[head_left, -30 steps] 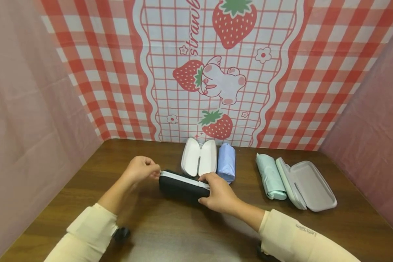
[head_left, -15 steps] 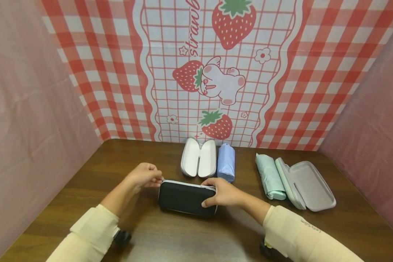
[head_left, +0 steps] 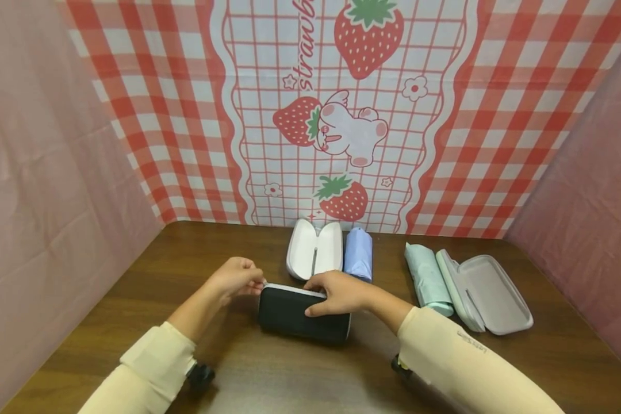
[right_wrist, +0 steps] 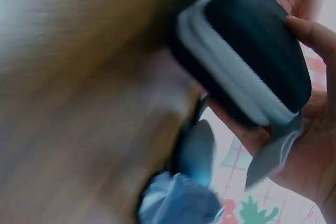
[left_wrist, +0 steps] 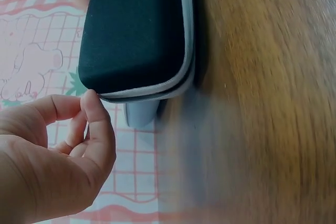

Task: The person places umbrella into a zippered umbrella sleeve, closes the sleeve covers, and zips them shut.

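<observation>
A black zip case (head_left: 301,316) with a pale zip band stands on its long side, its broad face towards me in the head view. My left hand (head_left: 236,279) pinches at its upper left corner, on the zip line; the fingertips hide most of the zipper pull there. In the left wrist view, the left thumb and index finger meet right at the case's corner (left_wrist: 131,40). My right hand (head_left: 341,293) grips the case's upper right part, thumb on the near face and fingers behind. A grey strap (right_wrist: 275,153) hangs from the case's end beside the right palm.
Behind the case lie an open white glasses case (head_left: 301,250) and a blue wrapped roll (head_left: 359,253). To the right, a mint wrapped bundle (head_left: 427,276) lies beside an open mint case with grey lining (head_left: 489,293). A strawberry-print cloth (head_left: 341,132) hangs behind the wooden table (head_left: 290,379).
The black case has turned from its zip side up to its broad face towards me, then shifted slightly right. My right hand has slid left along its top; the left keeps its pinch at the corner.
</observation>
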Motion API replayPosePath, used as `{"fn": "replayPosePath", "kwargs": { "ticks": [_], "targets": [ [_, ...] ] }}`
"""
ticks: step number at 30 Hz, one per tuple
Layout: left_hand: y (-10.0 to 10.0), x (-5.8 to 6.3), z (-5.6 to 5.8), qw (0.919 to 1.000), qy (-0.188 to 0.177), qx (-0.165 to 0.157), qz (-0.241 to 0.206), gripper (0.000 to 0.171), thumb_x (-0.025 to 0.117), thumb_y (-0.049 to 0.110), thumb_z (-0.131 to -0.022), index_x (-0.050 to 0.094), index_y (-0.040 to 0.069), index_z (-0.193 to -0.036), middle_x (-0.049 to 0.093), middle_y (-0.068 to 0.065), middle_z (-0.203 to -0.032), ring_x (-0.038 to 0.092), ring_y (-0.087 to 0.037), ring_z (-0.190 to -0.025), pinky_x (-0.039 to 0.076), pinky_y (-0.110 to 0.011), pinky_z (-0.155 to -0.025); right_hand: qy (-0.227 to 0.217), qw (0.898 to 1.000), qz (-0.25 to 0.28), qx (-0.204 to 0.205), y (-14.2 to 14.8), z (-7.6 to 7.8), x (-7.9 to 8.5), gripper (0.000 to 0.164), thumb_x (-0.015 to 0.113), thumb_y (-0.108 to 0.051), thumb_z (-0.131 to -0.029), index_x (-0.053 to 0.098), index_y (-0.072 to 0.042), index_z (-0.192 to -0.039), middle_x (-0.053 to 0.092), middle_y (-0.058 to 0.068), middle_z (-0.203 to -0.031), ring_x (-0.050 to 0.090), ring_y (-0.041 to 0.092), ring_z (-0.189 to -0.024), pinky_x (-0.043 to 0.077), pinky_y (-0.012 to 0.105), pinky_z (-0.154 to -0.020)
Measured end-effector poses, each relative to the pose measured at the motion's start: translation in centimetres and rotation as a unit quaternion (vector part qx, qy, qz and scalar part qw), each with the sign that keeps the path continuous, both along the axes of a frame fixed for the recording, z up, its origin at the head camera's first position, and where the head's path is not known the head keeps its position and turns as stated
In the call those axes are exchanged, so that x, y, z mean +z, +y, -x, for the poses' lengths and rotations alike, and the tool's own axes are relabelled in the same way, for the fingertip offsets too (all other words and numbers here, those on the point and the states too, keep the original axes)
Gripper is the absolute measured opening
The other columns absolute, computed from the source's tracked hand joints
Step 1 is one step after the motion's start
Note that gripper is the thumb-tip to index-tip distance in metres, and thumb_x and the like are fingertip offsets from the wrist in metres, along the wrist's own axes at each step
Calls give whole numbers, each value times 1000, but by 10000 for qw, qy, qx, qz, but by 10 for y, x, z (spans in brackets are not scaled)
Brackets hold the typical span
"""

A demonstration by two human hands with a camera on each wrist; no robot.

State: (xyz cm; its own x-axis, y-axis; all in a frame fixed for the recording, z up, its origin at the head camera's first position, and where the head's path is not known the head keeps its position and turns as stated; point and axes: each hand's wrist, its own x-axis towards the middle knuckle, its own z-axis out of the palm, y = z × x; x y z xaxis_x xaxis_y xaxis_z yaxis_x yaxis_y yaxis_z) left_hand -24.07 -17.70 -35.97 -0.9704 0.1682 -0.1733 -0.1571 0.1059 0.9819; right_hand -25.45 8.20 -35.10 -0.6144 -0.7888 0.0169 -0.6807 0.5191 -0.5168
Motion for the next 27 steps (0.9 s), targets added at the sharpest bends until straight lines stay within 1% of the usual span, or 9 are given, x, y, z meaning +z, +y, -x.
{"fn": "replayPosePath", "kwargs": {
  "ticks": [4,9,13,19,22,24,25,27],
  "targets": [
    [6,0,0,10000,67,22,41,21,50,-7,-86,49,2,-67,61,-8,-70,59,-10,-58,54,-22,-58,128,9991,-382,90,-15,-2,9,46,77,-31,-80,67,-2,-114,70,1,-100,62,11,-90,51,30,-82],
    [10,-3,0,9999,89,131,55,19,52,-8,-84,51,0,-67,61,-6,-65,59,-9,-56,54,-22,-57,174,9972,-723,100,-21,-2,15,45,78,-25,-80,66,1,-115,68,4,-101,61,13,-90,50,33,-83],
    [13,-4,1,9995,55,284,90,21,53,-8,-83,51,0,-64,60,-4,-61,58,-8,-52,54,-22,-55,191,9964,-813,123,-19,2,15,43,77,-24,-81,66,1,-115,67,3,-101,60,13,-91,49,33,-85],
    [19,-3,-1,9981,-155,569,149,22,52,-7,-81,48,3,-62,58,-5,-58,56,-9,-50,52,-21,-52,231,9966,-774,143,-14,4,15,42,77,-24,-82,66,0,-115,67,2,-100,60,12,-90,49,33,-85],
    [18,-4,-2,9981,-150,584,90,16,54,-7,-81,49,1,-68,57,-5,-61,56,-9,-51,53,-21,-53,245,9966,-751,236,-15,3,15,42,77,-23,-82,66,1,-115,68,2,-100,60,11,-89,49,32,-84],
    [15,-6,-3,9986,-56,509,92,5,56,-8,-81,52,-5,-79,57,-7,-64,57,-10,-54,55,-24,-55,207,9966,-747,289,-16,2,15,42,77,-23,-82,66,1,-115,68,2,-100,60,11,-90,49,31,-84],
    [13,-7,-3,9989,17,450,132,3,57,-9,-82,54,-9,-84,58,-8,-66,58,-11,-56,56,-26,-57,182,9965,-749,312,-17,2,15,42,77,-23,-82,66,1,-115,68,3,-101,60,12,-90,50,31,-85],
    [9,-7,-4,9986,262,196,414,12,60,-10,-85,58,-16,-95,61,-9,-70,61,-13,-59,58,-31,-61,137,9965,-764,312,-19,0,16,43,75,-23,-83,65,1,-117,68,3,-103,61,12,-92,49,31,-86]
  ]
}}
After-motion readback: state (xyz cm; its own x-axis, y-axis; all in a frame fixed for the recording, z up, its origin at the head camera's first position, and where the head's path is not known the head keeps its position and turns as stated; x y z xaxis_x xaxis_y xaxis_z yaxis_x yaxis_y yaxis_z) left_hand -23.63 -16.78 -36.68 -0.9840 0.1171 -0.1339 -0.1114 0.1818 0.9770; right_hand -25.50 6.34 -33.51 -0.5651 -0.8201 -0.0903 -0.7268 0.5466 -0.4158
